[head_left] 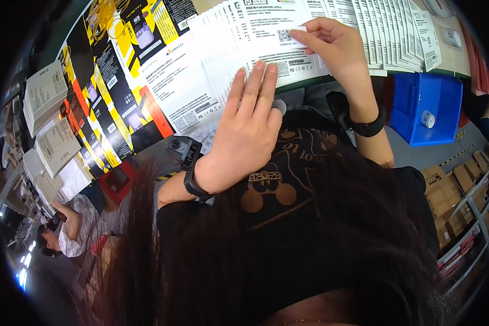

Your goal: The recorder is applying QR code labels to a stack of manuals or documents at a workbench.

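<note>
My left hand (247, 122) lies with its fingers stretched out on a spread of overlapping white printed cards (201, 70) along the table's near edge. A ring-like pale object shows at its little-finger side. Above and right of it, my right hand (337, 51) pinches a white label (284, 37) with a square code on it between thumb and fingers, over the same cards. The label's right end is hidden by the fingers. More white cards (396, 41) fan out in an overlapping row to the right of that hand. Black bands circle both wrists.
Black-and-yellow printed box sheets (111, 81) cover the table's left part, with stacked white cards (46, 95) beyond. A blue bin (432, 108) holding a small white roll (428, 119) is at right. Cardboard boxes (445, 193) stand on shelving. Another person (76, 228) is at lower left.
</note>
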Demonstrator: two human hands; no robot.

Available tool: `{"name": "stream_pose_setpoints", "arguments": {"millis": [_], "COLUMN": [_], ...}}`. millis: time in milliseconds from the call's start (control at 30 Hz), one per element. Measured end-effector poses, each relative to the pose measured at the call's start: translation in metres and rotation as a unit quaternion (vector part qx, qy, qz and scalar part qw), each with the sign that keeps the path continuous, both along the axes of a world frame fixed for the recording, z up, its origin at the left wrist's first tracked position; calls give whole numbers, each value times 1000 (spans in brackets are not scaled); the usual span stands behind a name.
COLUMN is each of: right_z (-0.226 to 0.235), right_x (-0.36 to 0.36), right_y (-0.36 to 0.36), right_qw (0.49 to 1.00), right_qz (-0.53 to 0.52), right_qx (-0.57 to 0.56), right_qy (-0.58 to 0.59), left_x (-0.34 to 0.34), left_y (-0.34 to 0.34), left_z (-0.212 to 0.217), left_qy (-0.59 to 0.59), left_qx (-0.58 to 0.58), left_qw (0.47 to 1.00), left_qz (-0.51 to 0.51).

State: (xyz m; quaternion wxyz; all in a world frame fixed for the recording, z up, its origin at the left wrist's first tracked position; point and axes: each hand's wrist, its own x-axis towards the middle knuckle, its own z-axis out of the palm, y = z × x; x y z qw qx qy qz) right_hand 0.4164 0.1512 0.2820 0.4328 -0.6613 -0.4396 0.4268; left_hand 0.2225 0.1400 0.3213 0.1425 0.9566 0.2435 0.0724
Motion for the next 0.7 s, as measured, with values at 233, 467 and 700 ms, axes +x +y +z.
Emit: {"name": "stream_pose_setpoints", "arguments": {"millis": [233,467,700], "right_z": [13,-2,-19], "right_x": [-14,-21,-14], "right_y": [3,1,-9], "right_qw": [959,919,948], "right_qz": [29,-48,-91], "right_qx": [-55,65,167], "right_qy": [-278,-385,-255], "left_x": [-1,-1,-8], "left_y": [1,-1,11], "left_z": [0,2,5], "left_qy": [-2,-5,-85], "left_qx": [-2,-4,-61], "left_qw": [1000,1000,994], "left_qz": [-3,-3,-11]}}
